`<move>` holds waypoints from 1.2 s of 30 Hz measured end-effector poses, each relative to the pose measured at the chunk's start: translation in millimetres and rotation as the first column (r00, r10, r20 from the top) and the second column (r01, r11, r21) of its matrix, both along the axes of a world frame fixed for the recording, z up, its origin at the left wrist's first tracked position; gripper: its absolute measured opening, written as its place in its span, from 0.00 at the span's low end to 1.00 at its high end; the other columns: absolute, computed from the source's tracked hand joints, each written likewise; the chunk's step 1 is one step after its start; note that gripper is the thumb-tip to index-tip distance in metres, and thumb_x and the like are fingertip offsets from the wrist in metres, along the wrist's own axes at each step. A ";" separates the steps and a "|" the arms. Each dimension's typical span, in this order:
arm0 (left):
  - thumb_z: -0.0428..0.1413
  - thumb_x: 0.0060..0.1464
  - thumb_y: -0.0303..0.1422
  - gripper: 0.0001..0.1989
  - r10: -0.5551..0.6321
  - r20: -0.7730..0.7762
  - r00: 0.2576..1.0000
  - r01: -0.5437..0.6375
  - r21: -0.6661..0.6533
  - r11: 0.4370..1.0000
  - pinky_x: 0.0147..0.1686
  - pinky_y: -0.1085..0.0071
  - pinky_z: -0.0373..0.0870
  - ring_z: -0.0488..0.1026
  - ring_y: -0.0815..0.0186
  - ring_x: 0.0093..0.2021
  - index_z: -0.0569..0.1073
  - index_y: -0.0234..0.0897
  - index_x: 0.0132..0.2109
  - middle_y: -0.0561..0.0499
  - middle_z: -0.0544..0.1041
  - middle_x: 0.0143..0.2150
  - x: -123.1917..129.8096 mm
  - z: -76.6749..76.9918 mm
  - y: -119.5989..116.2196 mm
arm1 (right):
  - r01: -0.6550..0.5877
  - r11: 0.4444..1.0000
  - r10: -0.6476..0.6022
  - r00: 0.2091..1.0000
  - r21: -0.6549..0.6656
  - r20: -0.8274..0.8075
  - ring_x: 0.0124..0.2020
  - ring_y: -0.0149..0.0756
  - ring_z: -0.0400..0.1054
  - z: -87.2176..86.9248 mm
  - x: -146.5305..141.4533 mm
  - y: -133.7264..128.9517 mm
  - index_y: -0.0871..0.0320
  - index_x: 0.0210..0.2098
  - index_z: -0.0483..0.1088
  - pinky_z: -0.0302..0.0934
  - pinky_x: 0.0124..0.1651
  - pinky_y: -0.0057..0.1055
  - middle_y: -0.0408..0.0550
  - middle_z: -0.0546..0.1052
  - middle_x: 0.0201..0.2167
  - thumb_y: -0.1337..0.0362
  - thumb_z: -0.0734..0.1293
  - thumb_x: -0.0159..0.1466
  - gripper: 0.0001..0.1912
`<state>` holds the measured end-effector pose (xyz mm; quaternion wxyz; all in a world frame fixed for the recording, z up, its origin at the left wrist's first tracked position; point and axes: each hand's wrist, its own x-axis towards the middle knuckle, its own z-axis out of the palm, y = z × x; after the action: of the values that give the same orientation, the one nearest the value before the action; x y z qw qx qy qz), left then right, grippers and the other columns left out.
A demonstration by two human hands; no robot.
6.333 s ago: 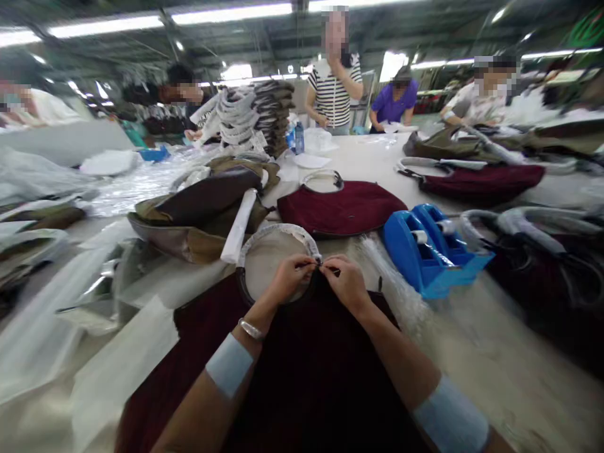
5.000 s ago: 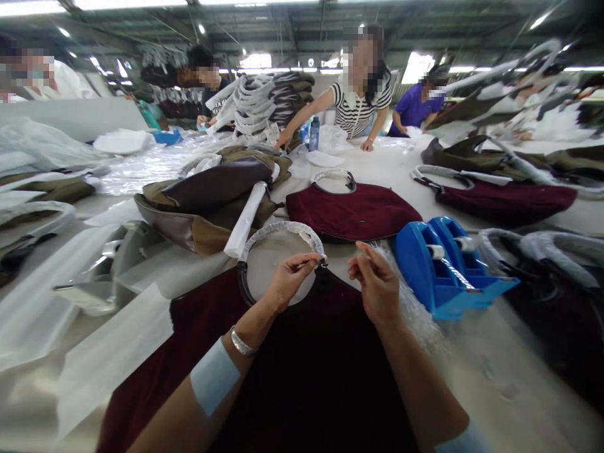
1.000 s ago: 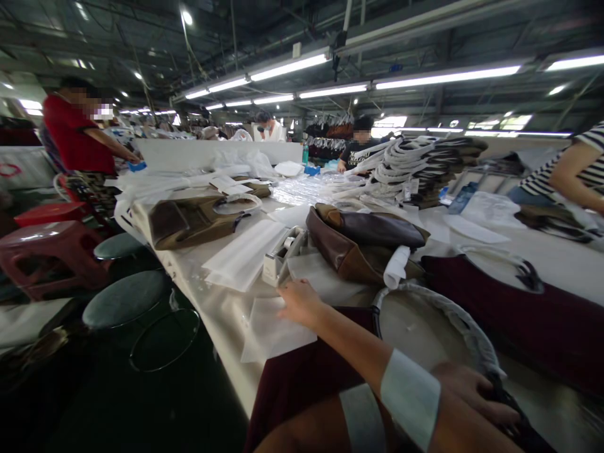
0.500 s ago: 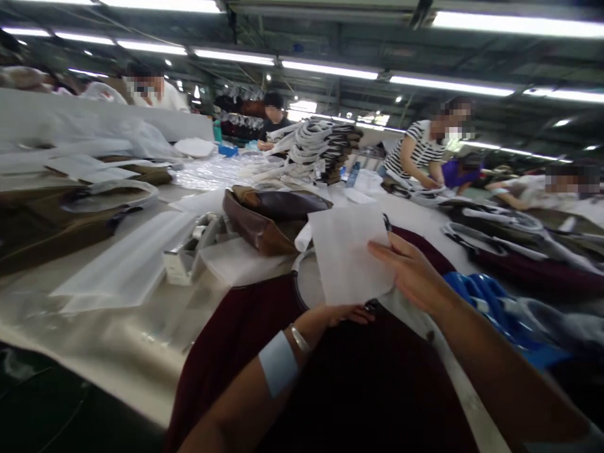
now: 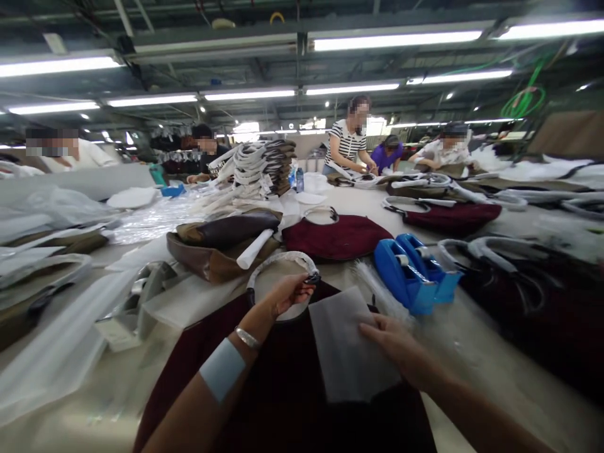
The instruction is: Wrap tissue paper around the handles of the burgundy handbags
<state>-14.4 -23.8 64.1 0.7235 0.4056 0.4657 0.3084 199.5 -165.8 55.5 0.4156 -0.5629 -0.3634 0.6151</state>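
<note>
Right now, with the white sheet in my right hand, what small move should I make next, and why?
Probably bring the sheet across to the dark end of the handle. Your left hand seems to have hold there, that part looks unwrapped while the arch above is covered in white, and your right hand holds the sheet close by, over the bag.

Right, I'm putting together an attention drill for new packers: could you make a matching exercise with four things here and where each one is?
Column one
1. White sheet
2. Wrapped bag handle
3. Blue tape dispensers
4. Bottle

Column two
A. Beside the tall bag stack
B. In the right hand
C. On the table, beyond that same hand
D. Held near one end by the left hand

Pairs: 1-B, 2-D, 3-C, 4-A
</note>
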 end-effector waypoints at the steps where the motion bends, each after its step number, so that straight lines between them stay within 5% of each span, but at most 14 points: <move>1: 0.51 0.61 0.34 0.14 -0.007 -0.009 1.000 0.007 -0.001 1.000 0.21 0.83 0.68 0.72 0.75 0.23 0.75 0.28 0.34 0.47 0.78 0.29 1.5 3.8 -2.9 | 0.016 1.000 -0.016 0.999 0.017 -0.029 0.25 0.38 0.74 -2.5 -8.2 2.3 0.59 0.39 0.75 0.67 0.27 0.30 0.48 0.79 0.26 0.61 0.69 0.56 0.12; 6: 0.55 0.59 0.34 0.10 -0.007 -0.067 0.998 0.010 0.043 0.999 0.23 0.81 0.71 0.75 0.72 0.26 0.76 0.29 0.37 0.45 0.80 0.35 7.5 8.2 -25.0 | 0.080 0.991 -0.042 0.951 0.111 -0.308 0.29 0.39 0.75 -9.6 -48.8 28.2 0.60 0.42 0.74 0.68 0.35 0.34 0.48 0.80 0.30 0.68 0.69 0.52 0.16; 10: 0.57 0.58 0.35 0.11 0.024 -0.132 0.991 -0.007 0.127 0.992 0.22 0.81 0.70 0.75 0.72 0.25 0.77 0.29 0.38 0.44 0.80 0.35 5.9 0.9 -39.5 | 0.042 0.995 0.008 0.872 0.091 -0.489 0.31 0.40 0.75 -18.1 -64.1 52.5 0.63 0.38 0.74 0.67 0.38 0.34 0.51 0.80 0.30 0.64 0.69 0.56 0.12; 19: 0.59 0.55 0.39 0.14 0.064 -0.154 0.986 -0.035 0.187 0.982 0.21 0.82 0.69 0.73 0.75 0.22 0.76 0.30 0.39 0.46 0.80 0.33 2.9 -7.1 -53.0 | 0.062 0.992 -0.010 0.902 0.106 -0.431 0.22 0.35 0.71 -34.7 -61.9 79.5 0.62 0.32 0.73 0.62 0.27 0.29 0.47 0.78 0.23 0.59 0.71 0.55 0.11; 23: 0.61 0.51 0.44 0.18 0.109 -0.186 0.976 -0.066 0.226 0.972 0.19 0.80 0.68 0.73 0.73 0.22 0.74 0.30 0.36 0.47 0.79 0.31 9.2 -22.3 -51.3 | 0.050 0.993 0.003 0.890 0.103 -0.456 0.20 0.34 0.69 -32.6 -59.3 80.2 0.62 0.31 0.72 0.60 0.24 0.29 0.48 0.78 0.23 0.52 0.72 0.54 0.18; 30: 0.55 0.53 0.50 0.22 0.131 -0.328 0.935 0.010 0.395 0.919 0.19 0.74 0.67 0.73 0.67 0.21 0.73 0.32 0.35 0.47 0.77 0.27 12.8 -43.2 -57.5 | 0.100 0.988 -0.034 0.889 0.120 -0.457 0.22 0.34 0.70 -45.3 -55.8 83.7 0.61 0.30 0.74 0.62 0.27 0.29 0.45 0.77 0.22 0.55 0.76 0.49 0.17; 35: 0.55 0.55 0.47 0.18 0.539 -0.465 0.702 -0.107 0.680 0.725 0.35 0.72 0.70 0.76 0.62 0.36 0.75 0.37 0.41 0.47 0.79 0.37 -11.4 -24.5 -52.9 | 0.027 0.993 0.046 0.809 0.115 -0.586 0.30 0.39 0.74 -41.2 -49.9 81.2 0.62 0.36 0.76 0.67 0.37 0.33 0.49 0.80 0.29 0.57 0.75 0.51 0.17; 36: 0.56 0.55 0.46 0.18 0.543 -0.453 0.708 -0.148 0.656 0.740 0.40 0.71 0.70 0.76 0.60 0.41 0.74 0.37 0.44 0.46 0.79 0.42 -12.7 -20.7 -50.9 | 0.010 0.994 0.057 0.797 0.107 -0.602 0.31 0.39 0.75 -38.8 -48.8 80.1 0.62 0.36 0.76 0.67 0.38 0.34 0.49 0.80 0.30 0.58 0.75 0.51 0.17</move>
<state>-27.1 -74.7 43.4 0.2962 0.5815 0.6307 0.4200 150.7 -85.7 16.7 0.5308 -0.3104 -0.2506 0.7478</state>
